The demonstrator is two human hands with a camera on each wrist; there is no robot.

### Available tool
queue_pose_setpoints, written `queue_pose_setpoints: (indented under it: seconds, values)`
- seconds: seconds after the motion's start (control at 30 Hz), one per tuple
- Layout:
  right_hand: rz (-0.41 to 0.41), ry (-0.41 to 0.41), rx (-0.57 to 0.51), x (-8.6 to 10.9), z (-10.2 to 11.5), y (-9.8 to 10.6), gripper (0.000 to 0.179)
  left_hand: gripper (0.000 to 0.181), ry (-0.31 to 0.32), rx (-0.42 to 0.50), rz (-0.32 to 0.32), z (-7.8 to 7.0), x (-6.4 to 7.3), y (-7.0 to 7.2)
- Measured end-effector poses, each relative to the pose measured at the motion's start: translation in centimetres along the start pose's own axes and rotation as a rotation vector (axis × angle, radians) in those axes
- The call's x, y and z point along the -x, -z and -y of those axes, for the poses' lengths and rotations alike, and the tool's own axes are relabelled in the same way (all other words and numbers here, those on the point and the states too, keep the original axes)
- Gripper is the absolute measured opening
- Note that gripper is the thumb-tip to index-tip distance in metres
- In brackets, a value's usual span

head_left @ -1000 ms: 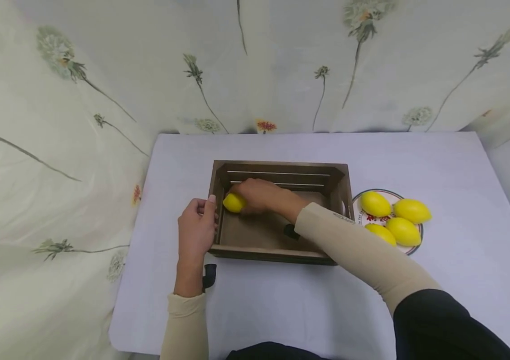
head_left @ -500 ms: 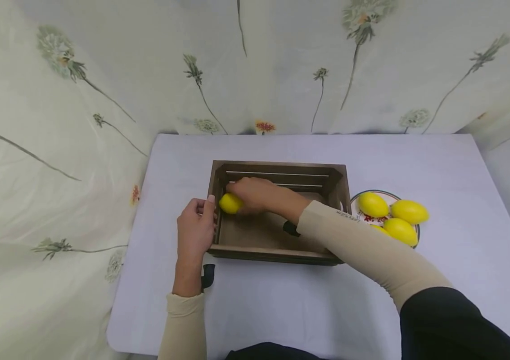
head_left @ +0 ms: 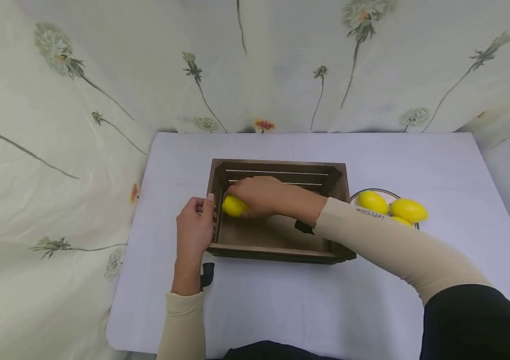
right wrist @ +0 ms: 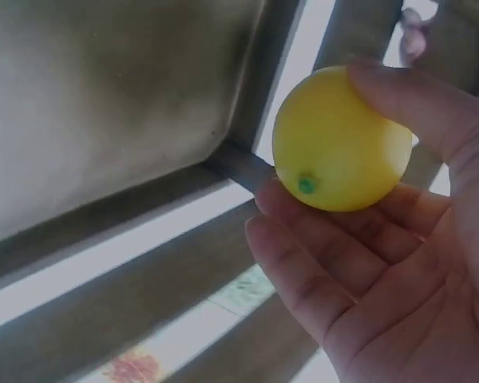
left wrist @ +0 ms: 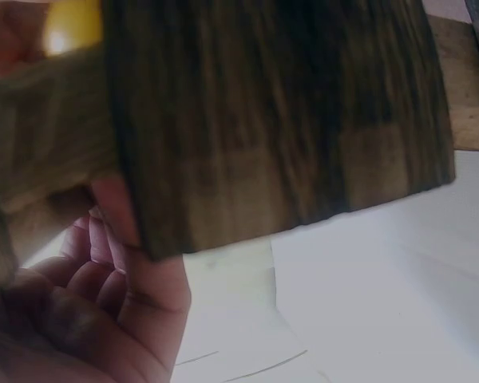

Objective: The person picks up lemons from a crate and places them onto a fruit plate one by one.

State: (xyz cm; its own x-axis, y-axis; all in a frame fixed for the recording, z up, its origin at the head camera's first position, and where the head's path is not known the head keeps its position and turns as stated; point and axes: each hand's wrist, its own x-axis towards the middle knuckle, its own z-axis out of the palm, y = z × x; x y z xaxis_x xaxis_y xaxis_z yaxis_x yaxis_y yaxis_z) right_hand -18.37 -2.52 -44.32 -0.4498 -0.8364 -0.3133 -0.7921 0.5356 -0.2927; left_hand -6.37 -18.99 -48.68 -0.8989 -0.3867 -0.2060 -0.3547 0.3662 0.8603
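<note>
Inside the left end of the brown wooden crate point(head_left: 273, 247), my right hand point(head_left: 257, 195) holds a yellow lemon point(head_left: 234, 206). The right wrist view shows the lemon point(right wrist: 339, 144), with its green tip, between the thumb on one side and the fingers on the other. My left hand point(head_left: 195, 225) grips the crate's left end from outside, thumb up by the rim. The left wrist view has its curled fingers point(left wrist: 96, 295) beside the dark wooden end; part of that hand is hidden by the wood.
On the right, a patterned plate point(head_left: 374, 190) bears several lemons point(head_left: 409, 210), partly covered by my right sleeve point(head_left: 385, 235). A white cloth point(head_left: 264, 305) covers the table. Behind it hangs a flower-print curtain point(head_left: 277, 65).
The lemon shifts slightly left, then back right, in my right hand. My right forearm swings outward and covers more of the plate. My left hand stays at the crate's end.
</note>
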Motion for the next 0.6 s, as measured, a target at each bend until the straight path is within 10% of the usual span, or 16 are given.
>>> queue_pose_setpoints:
  seconds: [0.6]
  values:
    - [-0.112,0.136,-0.170,6.8,1.0,1.9,0.058,0.048,0.019,-0.014,-0.003,-0.3,0.2,-0.1]
